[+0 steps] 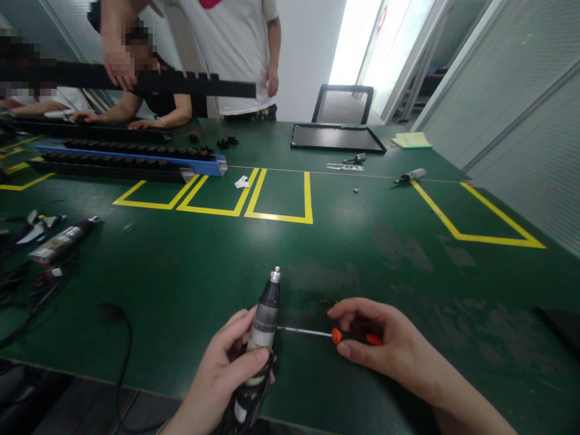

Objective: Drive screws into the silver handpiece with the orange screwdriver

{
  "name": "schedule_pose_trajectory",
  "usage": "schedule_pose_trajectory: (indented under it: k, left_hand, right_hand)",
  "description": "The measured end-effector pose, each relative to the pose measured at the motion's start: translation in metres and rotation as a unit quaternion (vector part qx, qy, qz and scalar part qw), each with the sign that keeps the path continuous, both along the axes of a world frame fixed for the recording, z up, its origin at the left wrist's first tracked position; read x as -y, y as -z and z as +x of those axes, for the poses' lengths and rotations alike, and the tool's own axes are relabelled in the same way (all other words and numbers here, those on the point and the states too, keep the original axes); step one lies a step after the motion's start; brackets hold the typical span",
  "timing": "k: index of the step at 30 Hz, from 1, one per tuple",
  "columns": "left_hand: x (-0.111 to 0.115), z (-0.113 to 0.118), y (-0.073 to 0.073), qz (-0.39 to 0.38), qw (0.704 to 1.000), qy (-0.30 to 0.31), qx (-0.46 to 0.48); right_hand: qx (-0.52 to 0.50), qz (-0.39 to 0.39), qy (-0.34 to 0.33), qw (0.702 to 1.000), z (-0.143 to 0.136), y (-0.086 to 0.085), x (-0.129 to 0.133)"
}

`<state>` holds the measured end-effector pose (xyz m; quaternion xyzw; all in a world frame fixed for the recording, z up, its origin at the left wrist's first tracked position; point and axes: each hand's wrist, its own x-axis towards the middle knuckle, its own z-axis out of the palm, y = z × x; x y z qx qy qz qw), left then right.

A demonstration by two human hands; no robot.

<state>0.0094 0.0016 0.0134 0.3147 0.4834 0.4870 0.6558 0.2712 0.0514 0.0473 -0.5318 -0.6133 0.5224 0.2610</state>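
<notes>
My left hand (226, 356) is wrapped round an electric screwdriver (265, 323) with a black and silver body, its chuck end tilted up and away from me. In my right hand (385, 338) is a hand screwdriver (338, 336) with a black and orange handle. Its thin metal shaft points left, and the tip meets or lies very near the side of the electric screwdriver; I cannot tell which. A small drill bit or similar slim piece (328, 301) lies on the green table (203, 260) just beyond my right fingertips.
A second electric screwdriver (66, 241) and cables lie at the left. Blue and black rails (199, 166) stand farther back. A co-worker's hand (120, 66) holds a long black bar (194, 83). A black-framed panel (338, 139), small tools (410, 176) and a notepad (412, 140) lie at the back right.
</notes>
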Motion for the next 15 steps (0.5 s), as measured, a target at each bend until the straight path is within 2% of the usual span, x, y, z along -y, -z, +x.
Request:
schedule_pose_trajectory:
  k: [2,8,12,15]
  left_hand:
    - [0.0002,0.0002,-0.0001,-0.003,1.0,-0.002,-0.003]
    - [0.0008,0.0009,-0.0008,-0.006,1.0,-0.011,-0.003]
    - [0.0002,-0.0005,0.0013,0.009,1.0,0.005,-0.001]
    - [-0.0002,-0.002,0.004,0.017,1.0,0.017,-0.006]
  right_hand:
    - [0.001,-0.011,-0.008,1.0,-0.0003,-0.0015,0.001]
    - [-0.026,-0.135,-0.01,0.99,-0.0031,-0.0036,0.0023]
    - [-0.001,-0.116,-0.011,0.993,-0.0045,-0.006,0.0008]
    - [-0.022,-0.083,-0.002,0.996,-0.0034,-0.0068,-0.0007]
